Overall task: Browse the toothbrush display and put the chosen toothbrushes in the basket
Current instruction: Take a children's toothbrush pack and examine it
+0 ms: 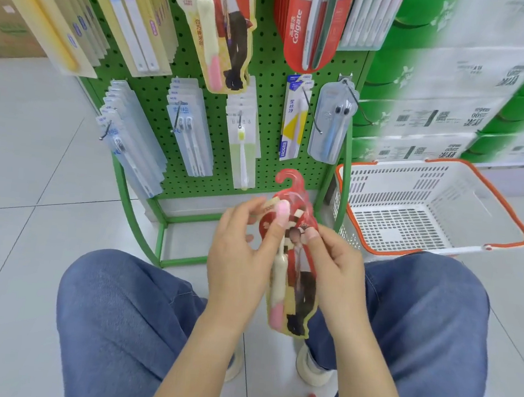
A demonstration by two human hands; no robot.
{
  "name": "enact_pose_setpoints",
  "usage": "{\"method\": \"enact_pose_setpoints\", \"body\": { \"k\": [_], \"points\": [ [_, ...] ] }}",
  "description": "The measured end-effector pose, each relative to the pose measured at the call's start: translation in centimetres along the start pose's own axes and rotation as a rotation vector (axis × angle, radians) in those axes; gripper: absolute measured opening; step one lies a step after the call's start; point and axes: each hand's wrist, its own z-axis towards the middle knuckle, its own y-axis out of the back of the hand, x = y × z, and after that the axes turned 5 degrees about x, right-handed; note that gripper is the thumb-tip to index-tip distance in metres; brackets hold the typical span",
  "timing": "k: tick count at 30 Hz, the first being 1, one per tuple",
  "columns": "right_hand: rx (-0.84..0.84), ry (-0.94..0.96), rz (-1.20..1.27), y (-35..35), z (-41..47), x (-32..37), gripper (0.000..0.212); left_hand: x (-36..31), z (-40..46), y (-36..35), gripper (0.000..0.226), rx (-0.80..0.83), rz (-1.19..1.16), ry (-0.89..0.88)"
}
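A red carded toothbrush pack (294, 284) with a cream and pink brush is held upright between my knees, low in the middle of the view. My left hand (242, 257) grips its left edge with fingers curled over the top. My right hand (337, 269) pinches its right edge, thumb on the front. The white basket (428, 182) with an orange rim and handle stands on the floor to the right, with nothing visible inside it. The green pegboard display (265, 86) in front carries several hanging toothbrush packs.
Green and white cartons (457, 89) are stacked behind the basket at the right. My knees in blue jeans fill the lower view, with white shoes (311, 369) between them. Pale floor tiles spread to the left. A cardboard box (5, 26) sits far left.
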Motion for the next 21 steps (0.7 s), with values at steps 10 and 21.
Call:
{"method": "enact_pose_setpoints", "body": {
  "k": [10,21],
  "points": [
    [-0.283,-0.296,0.493,1.0,1.0,-0.1,0.016,2.0,-1.3,-0.8,0.026,0.47,-0.118,0.233],
    [-0.32,-0.216,0.458,0.5,0.9,0.9,0.022,1.2,-1.0,0.2,0.015,0.413,0.189,0.026]
  ]
}}
